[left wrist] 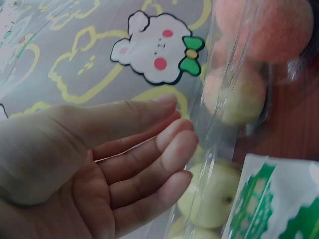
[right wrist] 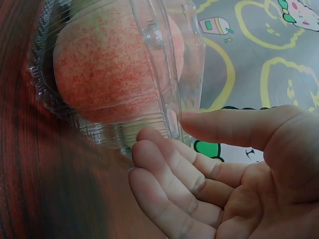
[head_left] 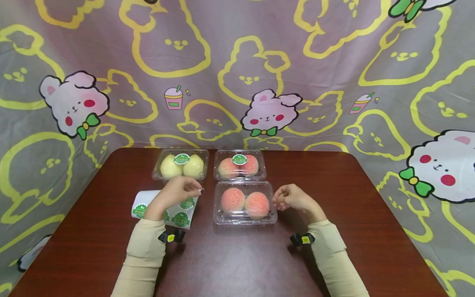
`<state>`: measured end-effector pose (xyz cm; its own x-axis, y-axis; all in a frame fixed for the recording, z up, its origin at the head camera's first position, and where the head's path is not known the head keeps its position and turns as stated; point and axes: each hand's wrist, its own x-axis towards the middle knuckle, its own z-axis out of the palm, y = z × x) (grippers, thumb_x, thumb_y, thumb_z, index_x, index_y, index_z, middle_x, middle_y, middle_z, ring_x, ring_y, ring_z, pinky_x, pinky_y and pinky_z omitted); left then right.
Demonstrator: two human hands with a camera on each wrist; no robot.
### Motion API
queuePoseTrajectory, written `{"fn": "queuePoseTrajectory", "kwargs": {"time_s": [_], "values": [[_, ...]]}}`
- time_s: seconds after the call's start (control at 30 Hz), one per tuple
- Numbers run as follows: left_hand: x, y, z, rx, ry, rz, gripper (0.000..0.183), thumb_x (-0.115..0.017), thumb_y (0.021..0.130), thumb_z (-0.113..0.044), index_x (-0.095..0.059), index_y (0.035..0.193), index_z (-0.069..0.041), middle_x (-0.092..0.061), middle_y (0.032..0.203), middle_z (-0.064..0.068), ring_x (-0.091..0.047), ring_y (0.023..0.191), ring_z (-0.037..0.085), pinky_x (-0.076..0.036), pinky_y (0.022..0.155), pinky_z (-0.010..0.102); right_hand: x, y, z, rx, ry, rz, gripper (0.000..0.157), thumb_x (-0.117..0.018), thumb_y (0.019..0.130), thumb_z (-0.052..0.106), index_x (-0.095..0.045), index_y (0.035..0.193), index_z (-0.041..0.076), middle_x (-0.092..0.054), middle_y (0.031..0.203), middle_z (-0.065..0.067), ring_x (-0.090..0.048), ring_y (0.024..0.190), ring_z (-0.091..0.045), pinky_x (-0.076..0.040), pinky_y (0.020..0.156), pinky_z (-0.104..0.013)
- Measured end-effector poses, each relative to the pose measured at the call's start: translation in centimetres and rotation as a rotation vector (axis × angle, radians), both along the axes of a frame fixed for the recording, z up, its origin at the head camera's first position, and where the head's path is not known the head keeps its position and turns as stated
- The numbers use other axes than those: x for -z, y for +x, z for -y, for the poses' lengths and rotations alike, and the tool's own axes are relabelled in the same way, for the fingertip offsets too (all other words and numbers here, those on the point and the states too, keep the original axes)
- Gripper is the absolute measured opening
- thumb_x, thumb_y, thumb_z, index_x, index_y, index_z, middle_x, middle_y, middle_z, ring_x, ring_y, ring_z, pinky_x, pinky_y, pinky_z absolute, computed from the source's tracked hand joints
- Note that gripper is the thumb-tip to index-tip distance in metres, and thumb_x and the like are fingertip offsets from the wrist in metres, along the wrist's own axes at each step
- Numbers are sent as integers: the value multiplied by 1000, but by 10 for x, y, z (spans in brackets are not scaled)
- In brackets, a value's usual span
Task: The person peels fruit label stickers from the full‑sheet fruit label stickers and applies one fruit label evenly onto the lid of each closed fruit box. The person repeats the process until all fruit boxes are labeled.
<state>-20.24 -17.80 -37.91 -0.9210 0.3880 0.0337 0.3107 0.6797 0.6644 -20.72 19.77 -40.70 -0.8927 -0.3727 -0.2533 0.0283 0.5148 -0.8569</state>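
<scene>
A clear plastic box [head_left: 245, 221] with two peaches [head_left: 232, 200] stands on the table between the hands, with no sticker showing on its lid. My right hand [head_left: 293, 198] is at the box's right side. In the right wrist view its thumb and loosely bent fingers are right at the box's rim. My left hand [head_left: 178, 192] hovers over a roll of white paper [head_left: 142, 197] whose loose strip [head_left: 182, 220] bears round green stickers. Its thumb and fingers bend toward each other with a gap between them in the left wrist view, and nothing shows held there.
Behind stand two more clear boxes, each with a round green sticker on its lid: one with yellow-green fruit [head_left: 171, 167] at left, one with peaches [head_left: 229, 168] at right. A patterned curtain [head_left: 208, 90] hangs behind the brown table [head_left: 245, 264].
</scene>
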Motion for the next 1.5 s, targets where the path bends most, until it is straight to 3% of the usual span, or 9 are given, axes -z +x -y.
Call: {"fn": "queuePoseTrajectory", "kwargs": {"time_s": [0.33,0.57,0.87,1.27,1.5], "values": [[-5,2,26,-113,-76,-76,18,-69,86,-10,-70,99,3,-74,94,18,-70,87,30,-55,80,43,1,0,0,-8,-22,4,16,-54,89,-4,-59,99,-15,-68,83,-16,-64,68,-13,-59,68,-37],[-9,6,50,-252,-135,-29,27,-69,87,-15,-68,106,4,-72,101,21,-68,94,33,-53,80,44,1,1,-1,-7,-21,4,16,-56,89,-2,-60,100,-14,-68,84,-17,-64,68,-14,-60,69,-37],[-2,7,70,-347,-175,43,32,-71,85,-15,-67,109,6,-68,108,26,-64,97,37,-53,79,45,1,1,-2,-11,-22,-5,16,-54,91,-2,-59,100,-15,-68,84,-15,-64,71,-15,-60,70,-39],[14,-2,78,-228,-242,130,53,-80,77,-25,-64,119,3,-60,126,30,-55,114,46,-48,92,53,3,-1,-2,-15,-22,-8,17,-54,91,-3,-59,101,-15,-68,84,-15,-64,71,-14,-60,71,-39],[24,-6,78,-216,-246,150,53,-80,77,-21,-64,121,2,-62,126,27,-54,119,45,-45,98,55,4,0,-2,-15,-19,-5,17,-55,91,-2,-59,101,-15,-68,86,-17,-65,72,-15,-60,72,-40]]}}
